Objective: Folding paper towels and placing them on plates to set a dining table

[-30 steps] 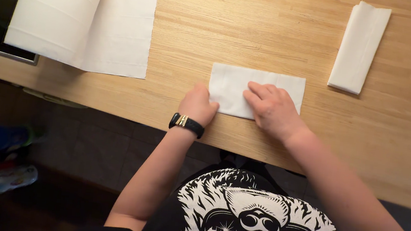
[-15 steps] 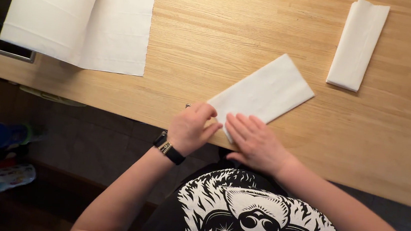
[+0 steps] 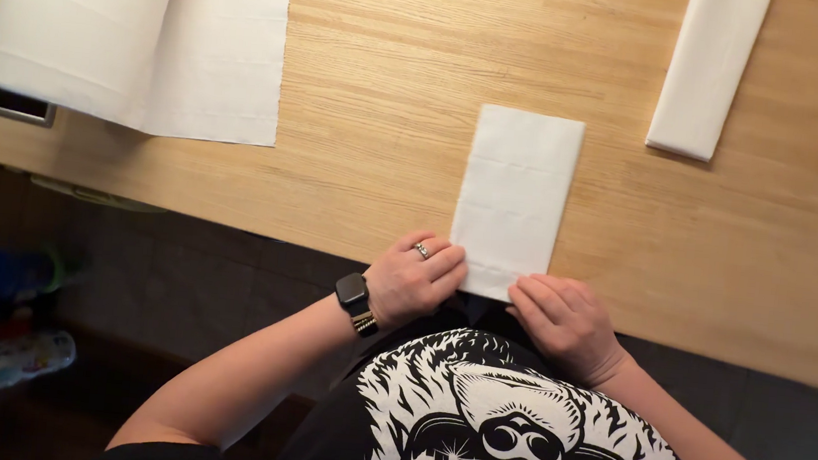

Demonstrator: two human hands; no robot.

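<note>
The folded sheet (image 3: 515, 200) lies on the tabletop (image 3: 393, 88) with its long axis running straight away from the person, its near short edge at the tabletop's front edge and its far short edge pointing toward the middle of the wood. Both hands sit at that near edge, 1 at each corner. The left hand (image 3: 414, 281) rests at the sheet's near left corner, fingers pressed together and curled over the front edge, fingertips touching the paper; a ring shows on 1 finger and a watch (image 3: 355, 300) sits on the wrist. The right hand (image 3: 565, 320) rests at the near right corner, fingers likewise together and bent, tips on or just under the paper's edge. Whether either hand truly pinches the sheet or only presses it I cannot tell, as the fingertips hide the contact. Neither hand is clearly nearer: the sheet stretches away from both about equally, between them.

Well left of the sheet lies a paper roll (image 3: 79, 23) with 1 square (image 3: 221, 52) unrolled flat toward the sheet. Right of the sheet and farther back lies a narrower folded strip (image 3: 706, 69), slightly tilted and apart from it.
</note>
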